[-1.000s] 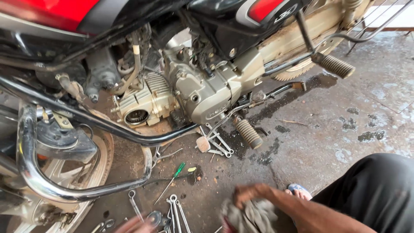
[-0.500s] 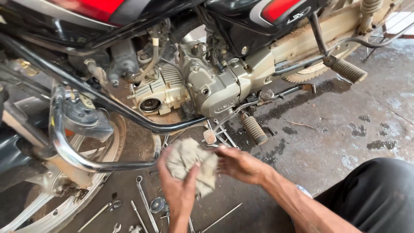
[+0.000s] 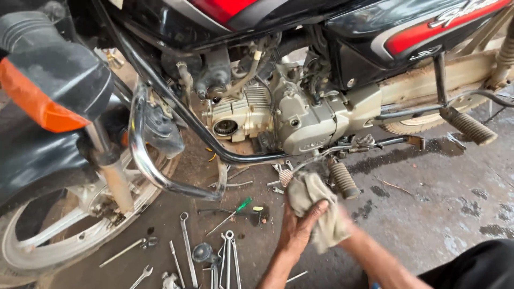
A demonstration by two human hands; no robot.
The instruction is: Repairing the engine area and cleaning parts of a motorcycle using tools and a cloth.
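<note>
Stained concrete floor (image 3: 428, 214) lay under everything, dark with oil patches near the machine. Nearest the camera, the left hand (image 3: 297, 230) was wrapped around a grey rag (image 3: 316, 208), thumb pressed across the cloth and fingers curled behind it. The right hand was hidden under that same rag; only its forearm (image 3: 375, 259) showed, so whether it gripped the cloth could not be told. The rag sat bunched between both hands, just below the engine and beside the ribbed rubber footpeg (image 3: 342, 179). To the left on the floor lay scattered spanners (image 3: 187, 246) and a green-handled screwdriver (image 3: 233, 211), well apart from the hands. Beyond them a chrome crash guard (image 3: 142, 155) curved in front of the front wheel (image 3: 69, 235). Farther back stood the motorcycle's grey engine (image 3: 289, 118), with an open round port on its left side, under a black and red fuel tank (image 3: 407, 32).
</note>
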